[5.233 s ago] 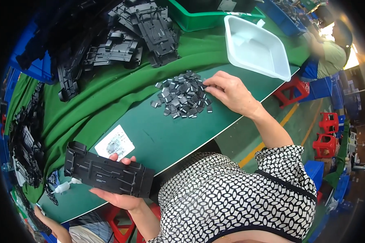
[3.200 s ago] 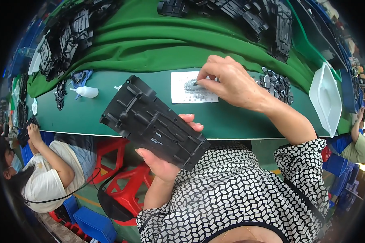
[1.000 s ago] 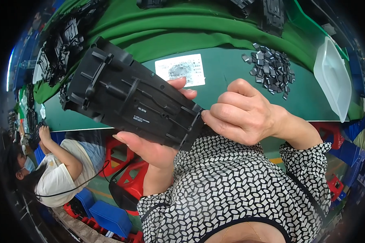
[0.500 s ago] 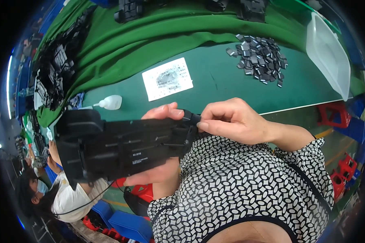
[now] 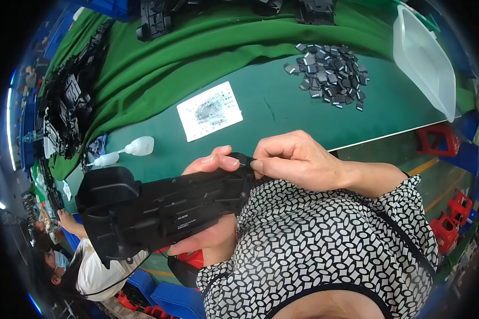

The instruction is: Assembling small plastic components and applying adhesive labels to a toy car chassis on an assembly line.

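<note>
A long black plastic housing (image 5: 159, 210), with a rounded raised block at its left end and small pale print on its face, is held up in front of my body. My left hand (image 5: 210, 234) wraps it from behind, fingers over the upper edge and thumb along the lower edge. At its right end my right hand (image 5: 298, 162) is closed, thumb and index finger pinched against the narrow tip. Whether a small loose piece sits between those fingertips I cannot tell. Beyond the hands lies a white printed sheet (image 5: 226, 114) with a dark smudged middle.
Small black square pieces (image 5: 332, 74) lie in a pile on the green table (image 5: 261, 117). A white tray (image 5: 426, 69) stands at the right edge. White squeeze bottles (image 5: 140, 145) lie left, near stacked black plastic parts (image 5: 66, 111). A co-worker (image 5: 101, 271) sits at lower left.
The housing has tilted slightly, its left end lower in view. My right hand stays pinched at its tip. The table and its things have shifted a little left in view.
</note>
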Demonstrator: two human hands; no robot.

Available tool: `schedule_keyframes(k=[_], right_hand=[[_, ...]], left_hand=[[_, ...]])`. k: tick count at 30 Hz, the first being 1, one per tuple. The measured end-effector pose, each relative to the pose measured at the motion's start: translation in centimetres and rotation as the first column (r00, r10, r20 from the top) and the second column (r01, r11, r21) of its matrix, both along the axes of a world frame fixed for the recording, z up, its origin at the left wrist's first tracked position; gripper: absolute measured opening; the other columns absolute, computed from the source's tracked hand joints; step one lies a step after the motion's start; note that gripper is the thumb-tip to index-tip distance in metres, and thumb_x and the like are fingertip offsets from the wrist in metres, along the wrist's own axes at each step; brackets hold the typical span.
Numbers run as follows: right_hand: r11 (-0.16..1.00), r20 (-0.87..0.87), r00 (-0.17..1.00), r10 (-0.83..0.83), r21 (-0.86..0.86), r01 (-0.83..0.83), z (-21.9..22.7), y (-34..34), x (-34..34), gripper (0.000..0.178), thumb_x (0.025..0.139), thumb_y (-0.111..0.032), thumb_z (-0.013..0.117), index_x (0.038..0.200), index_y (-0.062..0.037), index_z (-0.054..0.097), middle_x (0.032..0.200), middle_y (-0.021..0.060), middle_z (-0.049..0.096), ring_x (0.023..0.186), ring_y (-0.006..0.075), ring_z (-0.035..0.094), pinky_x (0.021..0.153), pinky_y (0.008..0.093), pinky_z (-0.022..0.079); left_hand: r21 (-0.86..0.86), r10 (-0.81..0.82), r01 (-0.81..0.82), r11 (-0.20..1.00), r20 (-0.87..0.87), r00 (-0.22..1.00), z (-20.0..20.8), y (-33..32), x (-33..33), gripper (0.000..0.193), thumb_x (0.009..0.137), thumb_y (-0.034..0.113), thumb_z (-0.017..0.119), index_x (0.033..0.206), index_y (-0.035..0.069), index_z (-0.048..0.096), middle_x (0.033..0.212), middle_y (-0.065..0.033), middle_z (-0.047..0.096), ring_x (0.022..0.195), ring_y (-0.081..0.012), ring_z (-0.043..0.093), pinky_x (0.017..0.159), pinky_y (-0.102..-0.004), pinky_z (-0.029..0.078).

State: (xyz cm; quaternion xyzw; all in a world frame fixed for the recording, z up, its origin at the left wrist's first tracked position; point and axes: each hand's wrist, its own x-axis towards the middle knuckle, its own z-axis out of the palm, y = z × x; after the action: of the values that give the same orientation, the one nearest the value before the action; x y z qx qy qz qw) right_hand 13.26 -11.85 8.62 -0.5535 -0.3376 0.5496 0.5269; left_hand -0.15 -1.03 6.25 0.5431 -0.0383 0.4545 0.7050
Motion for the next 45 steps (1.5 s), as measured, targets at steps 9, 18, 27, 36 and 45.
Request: schedule_keyframes(k=[9,18,27,36,45], right_hand=[[1.0,-0.014,1.0,0.007,-0.009,-0.007,-0.4,-0.3,-0.1,0.017,0.088,-0.013,0.054,0.08,0.0008,0.061,0.071,0.0003,0.057,0.067,0.0056,0.048,0.06,0.022,0.039],[0.964,0.537,0.809,-0.238,0.233,0.129,-0.6,-4.2,2.5,0.009,0.081,-0.009,0.063,0.082,0.0001,0.06,0.078,0.0106,0.06,0.066,0.0224,0.058,0.06,0.0325,0.047],[0.934,0.953,0.02,-0.302,0.292,0.206,-2.6,-6.3,7.2,0.018,0.07,-0.007,0.071,0.083,-0.0042,0.059,0.076,0.0064,0.056,0.068,0.0227,0.055,0.06,0.0327,0.042],[0.945,0.953,-0.107,-0.282,0.295,0.139,-2.7,-6.4,8.0,0.015,0.071,-0.007,0.07,0.082,-0.004,0.059,0.076,0.0052,0.057,0.065,0.0176,0.055,0.057,0.0292,0.04],[0.868,0.057,0.869,-0.492,-0.041,0.495,-0.3,-5.5,9.0,0.011,0.088,-0.012,0.059,0.092,-0.0012,0.06,0.076,0.0057,0.064,0.056,0.0065,0.054,0.051,0.0169,0.042]], left_hand=[[-0.081,0.091,-0.094,0.992,-0.046,0.995,0.4,-0.8,0.0,0.099,0.078,0.079,0.019,0.119,-0.008,0.044,0.113,-0.0168,0.053,0.086,-0.027,0.056,0.089,-0.0517,0.041],[-0.406,0.192,-0.228,0.885,-0.126,0.973,-0.3,0.4,-0.8,0.096,0.079,0.077,0.026,0.123,-0.006,0.04,0.116,-0.0205,0.051,0.089,-0.0306,0.058,0.091,-0.0511,0.042],[-0.472,0.085,-0.148,0.869,-0.151,0.985,-2.5,0.9,-0.8,0.092,0.083,0.073,0.026,0.134,-0.004,0.027,0.123,-0.0257,0.046,0.102,-0.0379,0.056,0.093,-0.0523,0.042],[-0.509,0.048,-0.108,0.854,-0.131,0.99,-2.5,0.9,-1.1,0.093,0.082,0.072,0.029,0.134,-0.005,0.025,0.118,-0.0271,0.048,0.107,-0.0375,0.052,0.096,-0.0477,0.038],[-0.476,0.026,-0.068,0.877,-0.093,0.995,-3.2,1.5,-1.1,0.093,0.083,0.071,0.028,0.133,-0.008,0.026,0.12,-0.0255,0.047,0.108,-0.0341,0.051,0.098,-0.0447,0.037]])
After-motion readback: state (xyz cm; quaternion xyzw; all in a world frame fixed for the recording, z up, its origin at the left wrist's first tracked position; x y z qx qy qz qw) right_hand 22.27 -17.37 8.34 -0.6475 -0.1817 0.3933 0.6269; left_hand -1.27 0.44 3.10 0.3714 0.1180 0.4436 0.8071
